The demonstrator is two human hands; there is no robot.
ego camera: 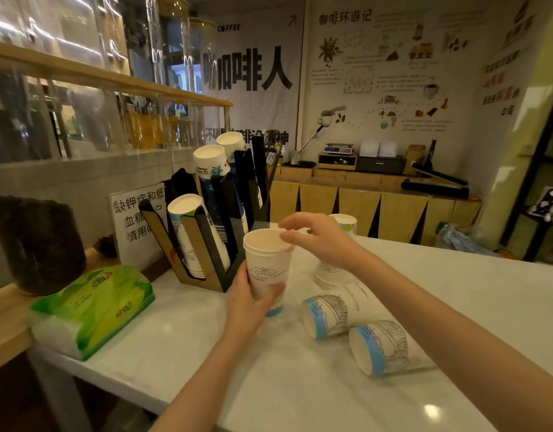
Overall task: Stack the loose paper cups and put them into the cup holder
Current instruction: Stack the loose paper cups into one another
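Note:
My left hand grips a stack of white paper cups upright, just above the white counter. Above its rim hovers my right hand, fingers spread and holding nothing. Two loose cups lie on their sides to the right: one nearer the middle, another closer to me. Partly hidden behind my right wrist, an upside-down stack of cups stands, with another cup beyond it. The black cup holder stands at the left rear with slanted stacks of cups in its slots.
A green tissue pack lies at the counter's left edge. A printed sign stands behind the holder. A dark jar sits on the wooden ledge at left. The white counter stretches toward me.

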